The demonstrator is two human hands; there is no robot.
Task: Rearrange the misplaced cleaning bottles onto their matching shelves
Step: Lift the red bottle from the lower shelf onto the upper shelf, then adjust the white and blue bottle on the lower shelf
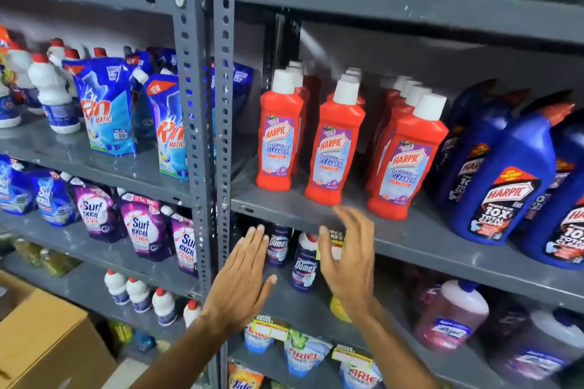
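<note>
- While both bare hands reach toward the grey metal shelving rack (pixel 202 123), neither grip holds anything: the left hand (pixel 245 275) is flat with fingers spread, and the right hand (pixel 347 259) is open with fingers loosely curved.
- Between the two hands, on the shelf below the red bottles, stand two dark blue Domex bottles (pixel 303 265), one nearer and one farther back to the left; neither hand touches them.
- A yellow bottle (pixel 338 309) shows partly behind the right hand and wrist; what it is cannot be read.
- On the shelf above, rows of red Harpic bathroom cleaner bottles with white caps (pixel 335 148) stand upright, with blue Harpic bottles with red angled caps (pixel 505 180) to their right.
- Left of the upright post, blue Rin Matic pouches (pixel 104 110) sit beside white bottles with red caps (pixel 53 95), and purple Surf Excel pouches (pixel 142 227) fill the shelf under them.
- A brown cardboard box (pixel 47 341) sits at the near left.
</note>
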